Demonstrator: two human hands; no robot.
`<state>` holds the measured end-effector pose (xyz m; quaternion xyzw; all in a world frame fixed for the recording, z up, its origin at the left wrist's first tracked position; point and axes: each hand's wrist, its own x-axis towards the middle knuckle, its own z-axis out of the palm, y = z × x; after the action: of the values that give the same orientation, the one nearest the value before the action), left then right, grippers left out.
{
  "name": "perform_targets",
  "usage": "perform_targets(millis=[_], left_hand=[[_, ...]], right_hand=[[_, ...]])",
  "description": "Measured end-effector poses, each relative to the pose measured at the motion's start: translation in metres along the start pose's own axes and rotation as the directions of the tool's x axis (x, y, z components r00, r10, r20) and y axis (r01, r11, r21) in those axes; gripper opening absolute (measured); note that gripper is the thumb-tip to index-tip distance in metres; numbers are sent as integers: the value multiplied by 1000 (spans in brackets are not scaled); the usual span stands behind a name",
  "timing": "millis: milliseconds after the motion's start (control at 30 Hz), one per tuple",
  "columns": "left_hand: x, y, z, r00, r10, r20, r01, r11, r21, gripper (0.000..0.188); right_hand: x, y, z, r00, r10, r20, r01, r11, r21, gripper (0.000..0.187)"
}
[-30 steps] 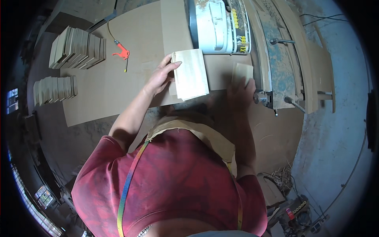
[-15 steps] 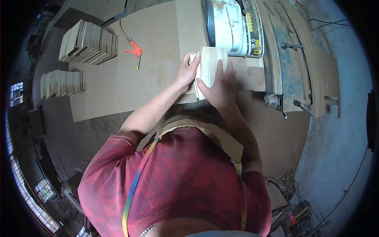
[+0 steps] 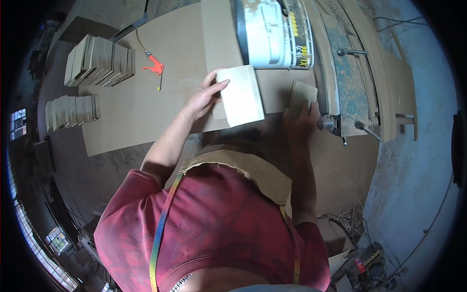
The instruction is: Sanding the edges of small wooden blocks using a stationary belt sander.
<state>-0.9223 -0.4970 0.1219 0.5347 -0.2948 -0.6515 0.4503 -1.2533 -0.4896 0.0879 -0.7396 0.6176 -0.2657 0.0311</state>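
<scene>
My left hand point(image 3: 202, 100) is closed on the left edge of a pale rectangular wooden board point(image 3: 243, 97), thumb on its face. The board is held up over the cardboard-covered bench's front edge. To the right, my right hand point(image 3: 302, 121) has its fingers on the lower end of a second, darker-looking wooden board point(image 3: 304, 91). That board is over the cardboard below a white bucket point(image 3: 272, 39), close to the machine. How the right thumb sits is hidden.
A red air blow gun point(image 3: 154, 65) with a hose lies on the cardboard point(image 3: 180, 58). Two rows of stacked boards, one larger point(image 3: 99, 61) and one smaller point(image 3: 73, 111), stand at the left. A worn blue machine point(image 3: 348, 73) with protruding handles borders the right side.
My right hand has left the board in my left hand and moved right to another board. The left hand has moved slightly left, its board now turned face up. The whole view shifted a little.
</scene>
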Motion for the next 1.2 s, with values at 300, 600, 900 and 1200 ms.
perform_targets(millis=[300,600,900,1200], left_hand=[[-5,3,43,974,-26,-224,-1,993,-122,52],[4,7,37,980,18,-196,-12,999,33,57],[14,-6,19,976,-84,-203,58,990,-132,76],[11,-4,23,997,-15,-79,14,1000,-17,85]], right_hand=[[68,29,74,978,-164,-126,140,974,-179,57],[33,-124,7,973,-228,32,217,957,193,78],[25,-134,-10,973,-231,-1,216,906,364,70],[27,-77,-25,984,-169,47,120,842,527,67]])
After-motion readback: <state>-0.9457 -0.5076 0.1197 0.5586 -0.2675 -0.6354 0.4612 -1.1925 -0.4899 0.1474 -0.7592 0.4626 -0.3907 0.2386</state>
